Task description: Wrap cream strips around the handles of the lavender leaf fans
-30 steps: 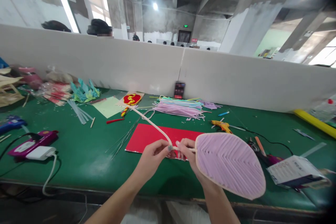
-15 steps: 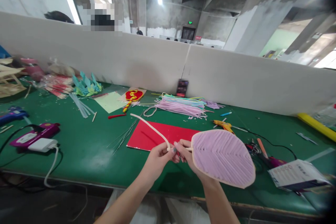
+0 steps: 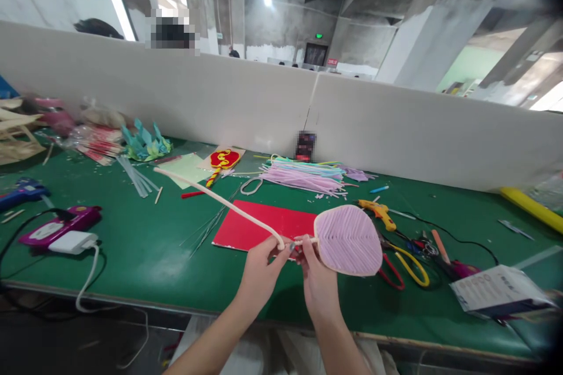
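A lilac hand fan point(image 3: 349, 240) with a cream rim, its surface made of slanting fuzzy strips, is held out to the right. My right hand point(image 3: 320, 287) is closed around its thin handle, just below the fan's face. Between the thumb and fingers of my left hand point(image 3: 260, 272) is a cream pipe cleaner point(image 3: 215, 196), whose long free end reaches up to the left. It meets the handle at my fingertips; exactly how it is joined there is hidden. Both hands hover over the near edge of a red board point(image 3: 240, 228).
Behind the board lies a bundle of lilac pipe cleaners point(image 3: 303, 176), with a red and yellow fan point(image 3: 224, 158) to its left. On the right are a yellow glue gun point(image 3: 378, 211), pliers point(image 3: 411, 266) and a white box point(image 3: 497, 290). A purple power strip point(image 3: 83, 220) lies left.
The fan has turned and tilted away, looking smaller and further left, which uncovers the pliers. The pipe cleaner's free end now stretches straighter and further left.
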